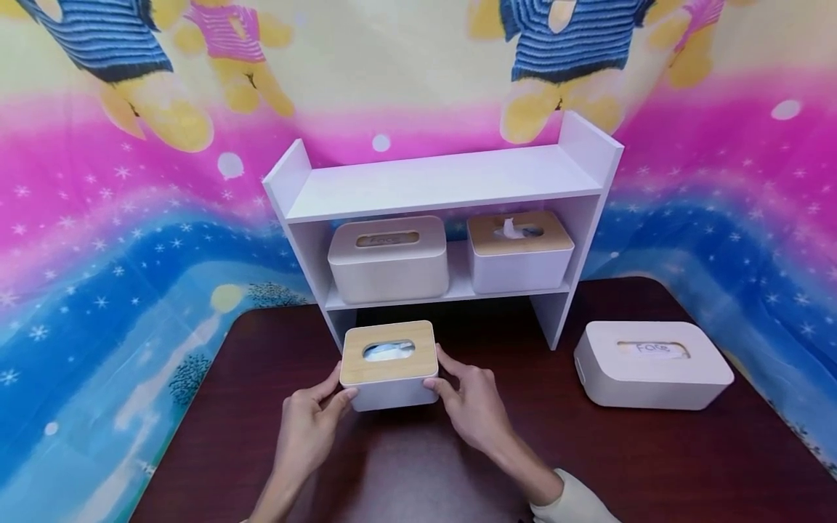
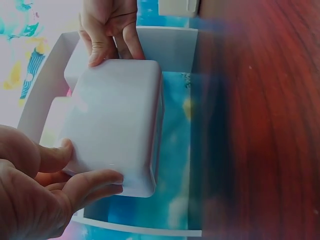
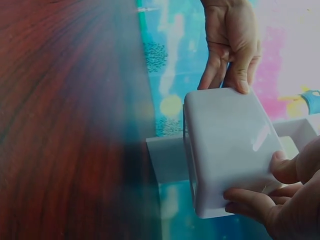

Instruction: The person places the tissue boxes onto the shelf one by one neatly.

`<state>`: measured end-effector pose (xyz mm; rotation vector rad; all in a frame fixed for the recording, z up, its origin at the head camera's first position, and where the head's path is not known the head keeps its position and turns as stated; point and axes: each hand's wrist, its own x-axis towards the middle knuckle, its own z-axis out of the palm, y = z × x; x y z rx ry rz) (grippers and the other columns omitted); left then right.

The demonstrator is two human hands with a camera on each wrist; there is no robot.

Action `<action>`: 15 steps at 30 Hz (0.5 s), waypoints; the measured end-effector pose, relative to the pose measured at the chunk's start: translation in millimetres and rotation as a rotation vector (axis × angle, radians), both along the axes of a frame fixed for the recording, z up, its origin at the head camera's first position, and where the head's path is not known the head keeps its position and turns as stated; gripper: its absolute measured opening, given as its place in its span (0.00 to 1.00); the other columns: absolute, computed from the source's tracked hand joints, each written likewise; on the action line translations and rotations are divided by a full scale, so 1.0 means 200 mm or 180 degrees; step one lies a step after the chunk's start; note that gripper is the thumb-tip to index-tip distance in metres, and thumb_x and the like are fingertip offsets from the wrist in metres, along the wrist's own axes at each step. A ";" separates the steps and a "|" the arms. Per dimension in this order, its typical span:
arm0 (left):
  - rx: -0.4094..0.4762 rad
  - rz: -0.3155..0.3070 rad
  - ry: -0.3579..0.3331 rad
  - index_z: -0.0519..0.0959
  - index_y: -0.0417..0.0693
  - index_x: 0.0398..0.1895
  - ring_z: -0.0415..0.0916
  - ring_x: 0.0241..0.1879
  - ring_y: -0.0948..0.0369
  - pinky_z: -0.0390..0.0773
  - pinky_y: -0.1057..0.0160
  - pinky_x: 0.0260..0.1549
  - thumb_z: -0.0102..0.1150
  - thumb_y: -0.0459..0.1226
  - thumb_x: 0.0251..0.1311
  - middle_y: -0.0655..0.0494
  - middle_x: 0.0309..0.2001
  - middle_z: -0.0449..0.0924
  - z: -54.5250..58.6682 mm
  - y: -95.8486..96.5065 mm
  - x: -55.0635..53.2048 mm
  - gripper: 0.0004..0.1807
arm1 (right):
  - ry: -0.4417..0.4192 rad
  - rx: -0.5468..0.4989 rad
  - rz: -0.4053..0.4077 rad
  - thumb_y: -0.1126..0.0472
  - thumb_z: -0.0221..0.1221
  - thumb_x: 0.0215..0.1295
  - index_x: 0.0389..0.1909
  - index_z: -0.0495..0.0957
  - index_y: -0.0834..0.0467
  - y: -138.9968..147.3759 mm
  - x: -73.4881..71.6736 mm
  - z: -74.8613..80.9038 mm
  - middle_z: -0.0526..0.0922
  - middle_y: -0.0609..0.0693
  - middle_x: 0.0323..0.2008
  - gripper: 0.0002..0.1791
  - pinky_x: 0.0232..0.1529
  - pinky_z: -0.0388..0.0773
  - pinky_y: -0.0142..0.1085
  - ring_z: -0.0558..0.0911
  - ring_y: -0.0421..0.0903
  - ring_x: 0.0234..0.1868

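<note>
A small white tissue box (image 1: 392,392) with a light wooden lid is held between both hands, in front of the white shelf, apparently raised off the table. My left hand (image 1: 307,428) grips its left end, thumb on the near side. At the opposite end my right hand (image 1: 474,403) pinches the corner between thumb and fingers. Through the oval slot in the lid, something white and bluish shows. Both wrist views show the box's smooth white side, in the left wrist view (image 2: 115,125) and the right wrist view (image 3: 235,150), with a hand at each end.
Behind the held box stands a white two-tier shelf (image 1: 431,181). On its lower tier sit a plain off-white tissue box (image 1: 389,272) and a wooden-lidded one (image 1: 519,272). A long off-white tissue box (image 1: 654,392), its slot marked "Face", lies on the dark table (image 1: 556,465) at right.
</note>
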<state>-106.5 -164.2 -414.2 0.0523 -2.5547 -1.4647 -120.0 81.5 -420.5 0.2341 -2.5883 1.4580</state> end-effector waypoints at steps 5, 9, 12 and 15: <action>0.0012 -0.0018 0.0041 0.77 0.46 0.72 0.86 0.38 0.70 0.84 0.74 0.34 0.71 0.36 0.69 0.41 0.51 0.91 0.03 0.02 0.00 0.29 | 0.0000 0.0040 -0.0040 0.56 0.72 0.68 0.74 0.76 0.55 0.03 0.01 0.05 0.68 0.41 0.12 0.34 0.14 0.59 0.30 0.60 0.35 0.10; 0.0031 -0.0018 0.0029 0.78 0.47 0.72 0.86 0.35 0.67 0.83 0.74 0.31 0.70 0.36 0.70 0.40 0.48 0.92 0.07 0.03 0.00 0.28 | 0.0042 0.0076 -0.0043 0.56 0.72 0.68 0.74 0.76 0.55 0.04 0.02 0.08 0.65 0.40 0.10 0.34 0.14 0.59 0.30 0.60 0.35 0.10; 0.0036 -0.0014 0.0019 0.78 0.48 0.72 0.85 0.32 0.64 0.81 0.72 0.28 0.70 0.37 0.70 0.42 0.41 0.93 0.10 0.04 0.00 0.28 | 0.0078 0.0077 -0.0022 0.57 0.72 0.69 0.75 0.75 0.56 0.05 0.02 0.11 0.68 0.41 0.12 0.34 0.14 0.59 0.30 0.60 0.34 0.10; 0.0026 -0.0024 0.0037 0.78 0.48 0.72 0.88 0.36 0.64 0.86 0.71 0.33 0.70 0.37 0.70 0.40 0.44 0.93 0.13 0.04 0.00 0.28 | 0.0099 0.0088 -0.0001 0.57 0.71 0.70 0.75 0.75 0.56 0.05 0.03 0.14 0.70 0.43 0.14 0.34 0.14 0.60 0.30 0.60 0.34 0.10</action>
